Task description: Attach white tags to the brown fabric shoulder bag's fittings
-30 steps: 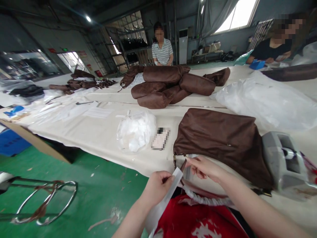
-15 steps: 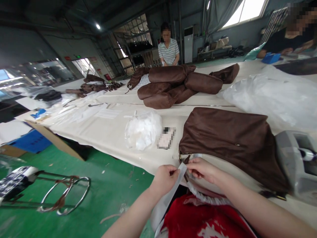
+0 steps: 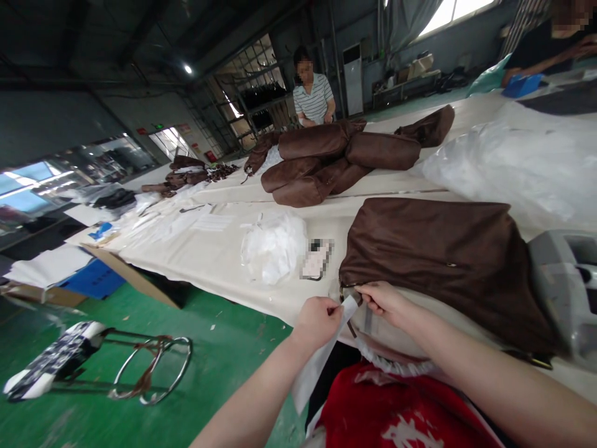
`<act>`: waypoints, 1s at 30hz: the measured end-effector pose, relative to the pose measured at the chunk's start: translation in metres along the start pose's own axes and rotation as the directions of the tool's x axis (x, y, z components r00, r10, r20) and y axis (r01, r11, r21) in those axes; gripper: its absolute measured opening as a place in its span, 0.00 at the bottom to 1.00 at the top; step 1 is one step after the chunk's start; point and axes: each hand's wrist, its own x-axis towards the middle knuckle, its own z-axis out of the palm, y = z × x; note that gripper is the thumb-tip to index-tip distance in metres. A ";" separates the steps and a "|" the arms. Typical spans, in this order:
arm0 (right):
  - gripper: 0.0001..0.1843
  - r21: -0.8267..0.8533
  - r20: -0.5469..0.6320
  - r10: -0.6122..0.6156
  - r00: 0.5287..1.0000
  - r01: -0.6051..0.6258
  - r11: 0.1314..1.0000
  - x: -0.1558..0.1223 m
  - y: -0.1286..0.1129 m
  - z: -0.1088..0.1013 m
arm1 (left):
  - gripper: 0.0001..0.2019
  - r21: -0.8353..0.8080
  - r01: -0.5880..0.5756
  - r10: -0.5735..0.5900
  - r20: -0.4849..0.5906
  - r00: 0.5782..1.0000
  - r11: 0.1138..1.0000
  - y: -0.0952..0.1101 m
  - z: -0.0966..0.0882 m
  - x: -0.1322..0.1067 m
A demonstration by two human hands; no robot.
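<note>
A brown leather bag [image 3: 429, 249] lies on the pale table in front of me, its zip end and fittings at the near left corner. My left hand [image 3: 319, 320] pinches a white strip [image 3: 321, 361], whose upper end sticks out beside that corner and whose tail hangs over my lap. My right hand [image 3: 385, 302] is closed, fingertips pressed together against the bag's corner by the strap fitting; what they pinch is hidden. Below it, a strap with crumpled white wrapping [image 3: 392, 364] curves along the table edge.
A bag of white scraps [image 3: 275, 246] and a phone [image 3: 317, 258] lie left of the bag. Stuffed brown bags [image 3: 303, 177] are piled behind. A grey tape dispenser [image 3: 564, 280] stands right, near clear plastic [image 3: 517, 168]. A stool [image 3: 60, 361] lies on the floor. Two co-workers are across the table.
My right hand has moved slightly up, away from the white strip's end to the bag's corner. The left hand still holds the strip. My view has shifted a little to the left.
</note>
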 end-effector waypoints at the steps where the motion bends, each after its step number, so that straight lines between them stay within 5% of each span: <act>1: 0.18 0.035 0.006 -0.001 1.000 0.001 0.999 -0.001 -0.001 0.000 | 0.18 -0.020 0.011 -0.011 -0.001 1.000 1.000 0.000 0.002 0.001; 11: 0.12 0.287 0.010 0.060 0.998 -0.060 0.956 -0.009 -0.001 0.019 | 0.16 -0.064 0.011 -0.021 -0.148 0.989 0.998 0.005 0.015 -0.010; 16: 0.13 0.266 0.013 0.073 0.997 -0.074 0.961 -0.013 -0.002 0.016 | 0.15 -0.019 0.026 -0.030 -0.200 0.979 0.999 0.004 0.012 0.001; 30: 0.14 0.162 -0.009 -0.005 1.000 0.006 0.987 -0.012 0.000 0.000 | 0.16 0.182 -0.015 0.041 -0.140 0.989 0.983 0.010 0.022 0.032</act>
